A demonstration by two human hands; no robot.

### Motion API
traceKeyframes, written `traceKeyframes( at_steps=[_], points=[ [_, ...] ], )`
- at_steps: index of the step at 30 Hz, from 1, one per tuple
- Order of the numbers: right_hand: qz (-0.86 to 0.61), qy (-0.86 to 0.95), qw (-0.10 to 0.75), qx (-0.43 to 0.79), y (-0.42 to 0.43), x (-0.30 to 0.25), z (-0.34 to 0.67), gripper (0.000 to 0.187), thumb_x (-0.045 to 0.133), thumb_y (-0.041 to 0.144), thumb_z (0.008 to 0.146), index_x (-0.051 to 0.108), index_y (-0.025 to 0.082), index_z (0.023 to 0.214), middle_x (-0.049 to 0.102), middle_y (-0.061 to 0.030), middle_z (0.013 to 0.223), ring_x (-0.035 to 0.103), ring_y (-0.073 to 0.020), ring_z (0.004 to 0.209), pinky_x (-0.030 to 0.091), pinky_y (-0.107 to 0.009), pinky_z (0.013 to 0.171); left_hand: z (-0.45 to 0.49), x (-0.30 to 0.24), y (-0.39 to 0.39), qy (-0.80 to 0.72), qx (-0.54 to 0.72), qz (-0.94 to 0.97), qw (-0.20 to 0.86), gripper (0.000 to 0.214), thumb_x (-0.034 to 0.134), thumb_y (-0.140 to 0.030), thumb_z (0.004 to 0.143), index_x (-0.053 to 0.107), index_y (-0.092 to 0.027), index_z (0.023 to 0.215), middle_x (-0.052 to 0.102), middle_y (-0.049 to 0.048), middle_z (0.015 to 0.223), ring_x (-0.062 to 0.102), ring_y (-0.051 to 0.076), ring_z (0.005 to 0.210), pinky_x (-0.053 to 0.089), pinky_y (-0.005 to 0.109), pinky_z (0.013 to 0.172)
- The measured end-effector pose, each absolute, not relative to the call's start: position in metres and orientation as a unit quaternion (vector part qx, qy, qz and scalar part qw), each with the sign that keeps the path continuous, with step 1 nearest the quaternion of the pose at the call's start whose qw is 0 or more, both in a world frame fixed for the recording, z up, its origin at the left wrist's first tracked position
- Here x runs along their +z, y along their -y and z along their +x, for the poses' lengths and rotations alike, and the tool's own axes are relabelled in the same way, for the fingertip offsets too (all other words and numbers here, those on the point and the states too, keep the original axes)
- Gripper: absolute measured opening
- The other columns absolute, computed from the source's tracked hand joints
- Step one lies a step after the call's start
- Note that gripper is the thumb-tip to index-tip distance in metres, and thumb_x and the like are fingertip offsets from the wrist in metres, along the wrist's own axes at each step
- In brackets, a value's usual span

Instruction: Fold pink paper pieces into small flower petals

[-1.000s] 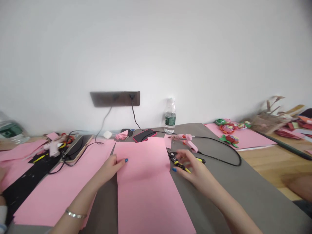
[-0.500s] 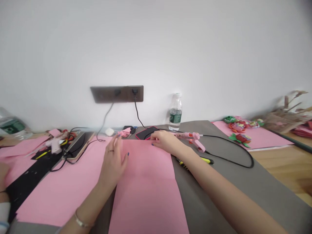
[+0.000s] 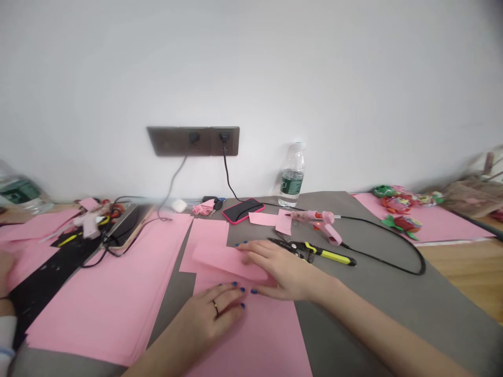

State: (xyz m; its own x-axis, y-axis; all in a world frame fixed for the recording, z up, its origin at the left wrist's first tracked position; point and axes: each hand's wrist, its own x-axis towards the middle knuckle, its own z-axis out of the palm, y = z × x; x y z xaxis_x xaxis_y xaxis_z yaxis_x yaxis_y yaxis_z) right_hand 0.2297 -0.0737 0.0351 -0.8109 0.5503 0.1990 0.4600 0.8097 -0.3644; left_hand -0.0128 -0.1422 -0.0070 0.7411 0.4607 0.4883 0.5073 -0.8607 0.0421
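A sheet of pink paper [image 3: 271, 335] lies in front of me, its far end folded back toward me as a raised flap [image 3: 223, 260]. My right hand [image 3: 285, 269] has its fingertips on the flap's far edge and its thumb near the fold, closed on the paper. Flat on the sheet, just nearer than the flap, rests my left hand [image 3: 214, 314], fingers stretched out, with a ring on one. Another pink piece [image 3: 188, 259] lies partly under the sheet's far end.
Left is a stack of pink paper [image 3: 98, 309]; a phone [image 3: 243, 210], water bottle [image 3: 292, 178], pink glue gun [image 3: 320, 224], pliers [image 3: 293, 248] and yellow cutter [image 3: 330, 255] lie beyond. Paper flowers [image 3: 403, 204] are far right. Another person's arm [image 3: 6, 293] shows left.
The far end of the pink sheet has been folded toward me. Both hands have come nearer with it, uncovering the phone, small pink scraps and pliers. The view has shifted slightly.
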Motion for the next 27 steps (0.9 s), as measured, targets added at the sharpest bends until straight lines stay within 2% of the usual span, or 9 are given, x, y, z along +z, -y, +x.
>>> traceKeyframes(
  at_steps=[2,5,8,10,13,15,18,21,27],
  points=[
    [-0.26,0.942,0.147,0.154,0.077,0.026,0.231,0.042,0.062,0.031,0.089,0.056,0.018,0.128,0.049,-0.015,0.144,0.045,-0.0283,0.13,0.04,-0.044,0.105,-0.015,-0.001,0.146,0.227,-0.271,-0.935,0.04,0.025,0.043,-0.012,0.098,0.066,-0.017,0.107,0.077,0.0041,0.101,0.069,0.017,0.094,0.057,0.027,0.082],
    [-0.251,0.949,0.135,0.137,0.079,0.015,0.235,0.044,0.05,0.021,0.094,0.051,0.022,0.138,0.045,-0.0111,0.151,0.041,-0.0265,0.136,0.035,-0.047,0.111,-0.024,0.006,0.145,0.244,-0.272,-0.93,0.033,0.028,0.04,-0.012,0.099,0.066,-0.018,0.107,0.076,0.0042,0.098,0.067,0.016,0.092,0.053,0.028,0.081],
    [-0.255,0.951,0.12,0.126,0.077,0.011,0.241,0.055,0.044,0.009,0.09,0.046,0.024,0.143,0.044,-0.0075,0.152,0.037,-0.0264,0.14,0.03,-0.051,0.113,-0.039,0.008,0.133,0.33,-0.268,-0.902,0.071,0.03,0.044,-0.01,0.096,0.064,-0.021,0.116,0.072,0.0067,0.114,0.061,0.021,0.112,0.048,0.034,0.095],
    [-0.26,0.952,0.112,0.12,0.076,0.011,0.245,0.058,0.042,0.004,0.087,0.047,0.023,0.142,0.043,-0.0069,0.153,0.034,-0.0269,0.142,0.029,-0.052,0.114,-0.047,0.006,0.122,0.37,-0.243,-0.891,0.1,0.035,0.053,-0.016,0.092,0.058,-0.019,0.127,0.062,0.0124,0.133,0.05,0.029,0.13,0.04,0.044,0.106],
    [-0.267,0.95,0.119,0.112,0.074,0.016,0.245,0.052,0.041,0.003,0.085,0.057,0.02,0.132,0.045,-0.0087,0.151,0.037,-0.0272,0.14,0.03,-0.052,0.113,-0.051,0.003,0.11,0.406,-0.18,-0.89,0.105,0.058,0.059,-0.026,0.089,0.043,-0.014,0.143,0.044,0.0178,0.15,0.036,0.036,0.14,0.031,0.054,0.111],
    [-0.277,0.946,0.129,0.113,0.075,0.019,0.242,0.045,0.041,0.004,0.086,0.061,0.019,0.123,0.048,-0.0098,0.148,0.041,-0.0264,0.137,0.032,-0.052,0.112,-0.05,0.001,0.108,0.404,-0.157,-0.896,0.095,0.062,0.058,-0.024,0.089,0.038,-0.013,0.146,0.044,0.0162,0.15,0.036,0.035,0.14,0.029,0.055,0.112],
    [-0.282,0.942,0.145,0.111,0.077,0.017,0.234,0.037,0.041,0.004,0.087,0.063,0.017,0.114,0.052,-0.012,0.145,0.046,-0.0248,0.133,0.036,-0.05,0.11,-0.048,-0.002,0.11,0.371,-0.158,-0.913,0.067,0.051,0.051,-0.014,0.089,0.046,-0.017,0.14,0.054,0.0106,0.143,0.043,0.028,0.136,0.033,0.05,0.113],
    [-0.279,0.945,0.15,0.084,0.081,0.01,0.231,0.041,0.041,0.002,0.088,0.061,0.016,0.121,0.053,-0.0151,0.143,0.047,-0.0256,0.132,0.037,-0.052,0.109,-0.049,-0.005,0.112,0.351,-0.181,-0.918,0.049,0.045,0.048,-0.009,0.089,0.052,-0.019,0.132,0.059,0.0089,0.139,0.049,0.026,0.132,0.042,0.046,0.107],
    [-0.292,0.949,0.113,0.031,0.088,-0.001,0.235,0.046,0.044,0.005,0.092,0.062,0.029,0.128,0.048,-0.0126,0.148,0.043,-0.035,0.135,0.033,-0.068,0.104,-0.057,-0.011,0.113,0.344,-0.227,-0.91,0.049,0.034,0.054,-0.015,0.091,0.058,-0.019,0.124,0.058,0.0142,0.137,0.051,0.03,0.129,0.049,0.047,0.101]
  ],
)
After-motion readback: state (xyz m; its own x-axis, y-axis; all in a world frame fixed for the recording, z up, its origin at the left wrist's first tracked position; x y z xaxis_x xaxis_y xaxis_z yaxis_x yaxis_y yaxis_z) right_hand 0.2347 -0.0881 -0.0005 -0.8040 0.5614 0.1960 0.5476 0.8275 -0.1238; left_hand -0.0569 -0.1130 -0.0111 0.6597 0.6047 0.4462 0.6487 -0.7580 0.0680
